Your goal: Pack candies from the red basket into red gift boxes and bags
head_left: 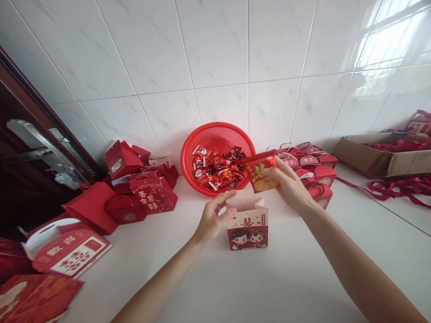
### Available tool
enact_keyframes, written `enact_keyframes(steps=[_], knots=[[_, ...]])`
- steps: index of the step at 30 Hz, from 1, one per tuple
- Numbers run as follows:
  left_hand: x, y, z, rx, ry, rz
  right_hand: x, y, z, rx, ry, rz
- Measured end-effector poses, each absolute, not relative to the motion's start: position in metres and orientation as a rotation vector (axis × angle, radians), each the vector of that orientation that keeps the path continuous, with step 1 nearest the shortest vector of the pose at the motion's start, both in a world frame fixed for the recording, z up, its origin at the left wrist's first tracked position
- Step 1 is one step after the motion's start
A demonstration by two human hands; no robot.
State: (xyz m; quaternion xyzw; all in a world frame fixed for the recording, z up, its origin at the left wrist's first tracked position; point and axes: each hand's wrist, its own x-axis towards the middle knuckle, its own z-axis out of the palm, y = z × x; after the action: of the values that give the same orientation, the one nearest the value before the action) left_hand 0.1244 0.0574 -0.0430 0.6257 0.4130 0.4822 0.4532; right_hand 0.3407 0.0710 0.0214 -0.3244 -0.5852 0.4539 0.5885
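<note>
Door (20,179): stands at the far left, dark reddish brown, with a metal lever handle (32,154).
Red gift boxes (128,208): lie and stand in a loose cluster, some with raised flaps; extend down to the near left corner, beside a box marked with a large double-happiness character (76,260).
Colander (218,128): sits near the tiled wall (218,58), round, red and slotted; holds many small wrapped candies (220,172).
Left hand (215,215): pinches the upper left edge of the couple-print gift box, thumb toward the front.
Couple-print gift box (248,231): stands upright and open-topped on the white counter (202,291), in front of the colander; shows two cartoon figures below a double-happiness character.
Cookie packet (264,177): hangs tilted above and behind the open top, red and gold.
Right hand (291,184): grips the packet by its right side, between thumb and fingers.
Corded gift boxes (325,177): stand grouped behind the right hand, red, with looped cords on top.
Cardboard box (373,163): rests at the far right, open; contains dark red ribbon bundles (400,144).
Loose ribbon (400,188): trails across the counter in front of the cardboard box.
</note>
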Motion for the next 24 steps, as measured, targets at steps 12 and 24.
enact_keyframes(steps=[12, 24], knots=[[0.125, 0.057, -0.042, 1.569, 0.950, 1.151, 0.337, 0.069, 0.016, -0.737, -1.846, 0.817], [0.124, 0.059, -0.047, 1.533, 0.907, 1.122, 0.342, 0.057, 0.027, -0.923, -2.203, 0.290]])
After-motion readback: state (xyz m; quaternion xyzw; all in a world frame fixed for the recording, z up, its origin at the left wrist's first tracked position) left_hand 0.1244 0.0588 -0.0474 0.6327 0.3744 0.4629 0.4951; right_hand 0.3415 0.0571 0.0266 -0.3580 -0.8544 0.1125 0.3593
